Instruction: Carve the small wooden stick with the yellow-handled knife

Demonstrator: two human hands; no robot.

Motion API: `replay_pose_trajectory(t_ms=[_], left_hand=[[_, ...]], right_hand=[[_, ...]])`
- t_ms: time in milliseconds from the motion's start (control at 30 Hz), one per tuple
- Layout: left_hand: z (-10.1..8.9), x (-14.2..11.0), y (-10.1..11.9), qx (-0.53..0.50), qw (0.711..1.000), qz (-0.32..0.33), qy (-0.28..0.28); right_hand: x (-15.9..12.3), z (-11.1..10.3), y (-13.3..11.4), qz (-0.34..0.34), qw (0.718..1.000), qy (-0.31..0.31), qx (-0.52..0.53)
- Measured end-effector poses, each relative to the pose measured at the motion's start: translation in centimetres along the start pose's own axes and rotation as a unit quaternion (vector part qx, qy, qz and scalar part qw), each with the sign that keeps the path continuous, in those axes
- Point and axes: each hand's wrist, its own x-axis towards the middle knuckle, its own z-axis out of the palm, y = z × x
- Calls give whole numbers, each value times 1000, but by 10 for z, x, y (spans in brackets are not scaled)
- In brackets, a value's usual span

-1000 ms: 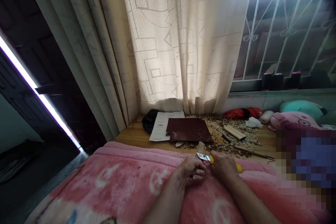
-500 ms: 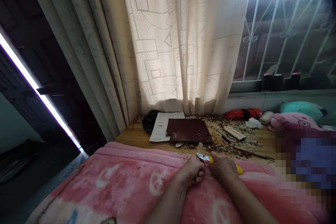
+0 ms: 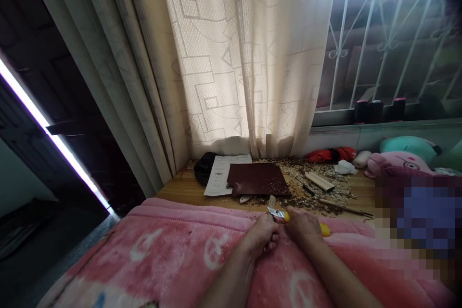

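The left hand (image 3: 258, 237) and right hand (image 3: 303, 227) sit close together just above the pink blanket (image 3: 173, 250), forearms low, a pose that seems to brace both hands against each other. The left grip is curled shut around a small carving knife (image 3: 271, 202), its wooden handle standing up and its bright blade (image 3: 276, 212) angled right toward a yellow piece (image 3: 287, 216). The right grip presses down over that piece, with yellow showing on both sides of the fingers; whether it is one piece or two, I cannot tell. Farther off, on the wooden bench (image 3: 180, 187), lie wood shavings (image 3: 303, 173), a dark red sandpaper sheet (image 3: 257, 179) and a carving gouge (image 3: 342, 207). Against the earlier frame, the hands keep almost the same pose; the view has drifted slightly left.
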Motion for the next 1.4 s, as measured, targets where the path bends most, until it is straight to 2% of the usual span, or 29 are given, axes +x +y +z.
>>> replay_pose_trajectory(t_ms=[400, 700, 900, 1133, 1400], left_hand=[[4, -6, 4, -16, 1000, 6, -9], [-1, 2, -1, 57, 998, 7, 16], [2, 0, -2, 104, 994, 27, 30], [2, 2, 0, 103, 994, -7, 46], [5, -3, 1, 105, 994, 20, 30]], right_hand=[[2, -3, 1, 21, 1000, 10, 5], [-5, -4, 0, -34, 999, -20, 4], [-3, -7, -3, 2, 1000, -28, -4], [-7, -8, -4, -20, 999, -39, 4], [-1, -7, -2, 9, 1000, -23, 6]])
